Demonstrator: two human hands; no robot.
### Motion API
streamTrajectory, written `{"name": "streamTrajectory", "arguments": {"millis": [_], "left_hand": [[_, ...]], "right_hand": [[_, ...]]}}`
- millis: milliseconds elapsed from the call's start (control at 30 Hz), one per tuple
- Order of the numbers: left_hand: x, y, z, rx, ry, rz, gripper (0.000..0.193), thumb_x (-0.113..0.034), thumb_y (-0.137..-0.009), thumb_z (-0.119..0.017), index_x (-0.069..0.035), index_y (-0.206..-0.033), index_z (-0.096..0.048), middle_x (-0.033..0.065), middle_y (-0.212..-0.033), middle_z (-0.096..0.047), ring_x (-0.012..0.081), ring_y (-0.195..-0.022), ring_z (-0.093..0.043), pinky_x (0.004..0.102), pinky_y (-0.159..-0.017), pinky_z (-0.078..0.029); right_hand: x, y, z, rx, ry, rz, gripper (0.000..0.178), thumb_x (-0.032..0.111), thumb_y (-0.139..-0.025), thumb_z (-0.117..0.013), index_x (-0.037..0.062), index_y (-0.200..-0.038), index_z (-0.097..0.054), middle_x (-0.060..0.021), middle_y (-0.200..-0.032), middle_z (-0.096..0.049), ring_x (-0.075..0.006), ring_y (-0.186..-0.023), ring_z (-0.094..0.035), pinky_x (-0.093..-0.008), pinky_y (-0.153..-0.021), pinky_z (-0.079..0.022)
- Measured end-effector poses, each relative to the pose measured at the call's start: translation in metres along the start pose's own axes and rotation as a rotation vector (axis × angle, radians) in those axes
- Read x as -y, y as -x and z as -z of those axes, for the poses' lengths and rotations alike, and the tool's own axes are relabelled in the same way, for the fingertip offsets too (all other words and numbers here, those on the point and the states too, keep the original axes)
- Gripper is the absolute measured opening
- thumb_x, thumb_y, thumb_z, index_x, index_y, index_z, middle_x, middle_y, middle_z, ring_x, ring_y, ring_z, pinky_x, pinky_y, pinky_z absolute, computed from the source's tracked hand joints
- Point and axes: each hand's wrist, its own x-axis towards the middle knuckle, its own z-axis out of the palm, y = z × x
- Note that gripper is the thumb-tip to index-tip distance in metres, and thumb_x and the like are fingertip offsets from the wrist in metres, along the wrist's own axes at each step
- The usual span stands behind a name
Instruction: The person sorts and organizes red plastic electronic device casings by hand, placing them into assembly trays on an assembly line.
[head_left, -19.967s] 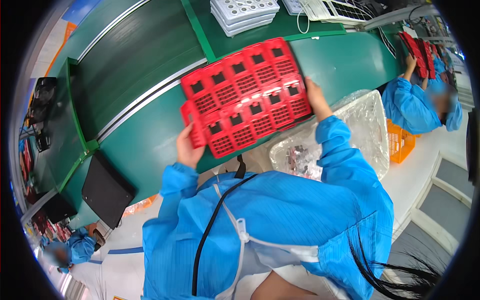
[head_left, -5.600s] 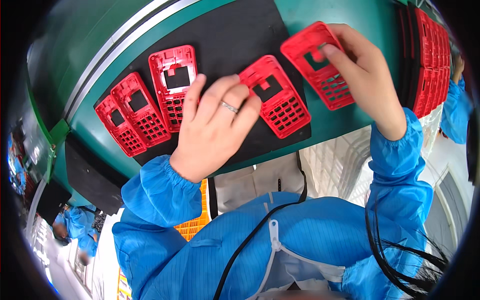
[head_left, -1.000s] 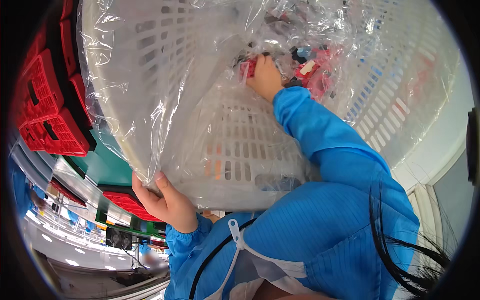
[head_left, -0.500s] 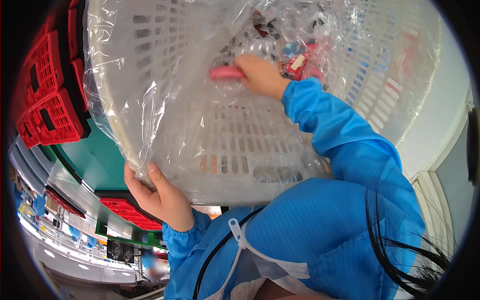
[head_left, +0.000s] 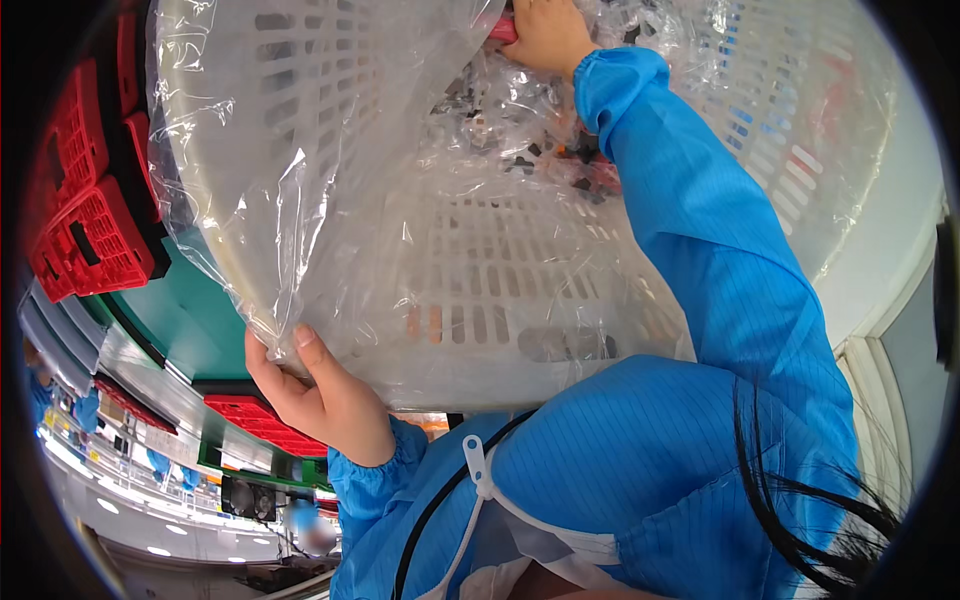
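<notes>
A large white slotted plastic basket (head_left: 470,385) stands in front of me, lined with a clear plastic bag (head_left: 305,215). My left hand (head_left: 325,400) is closed round the basket's near left corner, its thumb pressing the bag against the rim. Deep in the basket, toward the far side, my right hand (head_left: 550,38) grips a small pink plastic piece (head_left: 503,30); most of that piece is hidden by the fingers. Below this hand lies a heap of small parts (head_left: 520,120) in clear wrapping, with black, orange and red bits among them.
Red openwork plastic trays (head_left: 95,235) lie on a green surface (head_left: 185,300) to the left. Another red tray (head_left: 265,422) sits near my left wrist. A pale wall panel (head_left: 885,230) borders the basket on the right. Farther off at lower left, a blurred person (head_left: 310,525) shows.
My right hand has moved away from me, deeper toward the basket's far side, with the pink piece still in it. The left hand keeps its hold on the corner.
</notes>
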Motion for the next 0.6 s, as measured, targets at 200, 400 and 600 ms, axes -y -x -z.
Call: {"name": "streamTrajectory", "arguments": {"millis": [200, 400, 600], "left_hand": [[-0.002, 0.002, -0.002, -0.008, 0.04, 0.003, 0.038, -0.009, -0.092, -0.052, 0.001, -0.128, -0.043, 0.0137, -0.116, -0.054, 0.0174, -0.102, -0.051, 0.0289, -0.09, -0.041], [0.002, 0.0, -0.002, -0.012, 0.016, -0.009, 0.039, -0.015, -0.094, -0.054, 0.001, -0.127, -0.044, 0.013, -0.113, -0.057, 0.0156, -0.098, -0.054, 0.0272, -0.086, -0.044], [-0.002, -0.001, -0.002, 0.01, 0.033, 0.021, 0.039, -0.01, -0.092, -0.053, 0.0, -0.128, -0.043, 0.0135, -0.116, -0.054, 0.0167, -0.101, -0.052, 0.0279, -0.088, -0.042]], "right_hand": [[-0.006, -0.004, -0.002, -0.015, -0.047, -0.054, 0.058, 0.048, -0.064, -0.066, -0.0062, -0.086, -0.066, -0.0251, -0.095, -0.059, -0.0374, -0.102, -0.051, -0.0434, -0.092, -0.039], [-0.003, 0.007, 0.002, -0.081, -0.206, -0.009, 0.067, 0.052, -0.066, -0.066, -0.0038, -0.102, -0.062, -0.0249, -0.102, -0.059, -0.0396, -0.099, -0.053, -0.0449, -0.09, -0.041], [-0.007, -0.01, 0.005, -0.156, -0.12, 0.075, 0.061, 0.046, -0.071, -0.063, -0.0008, -0.111, -0.058, -0.0236, -0.104, -0.06, -0.0365, -0.098, -0.056, -0.0448, -0.087, -0.042]]}}
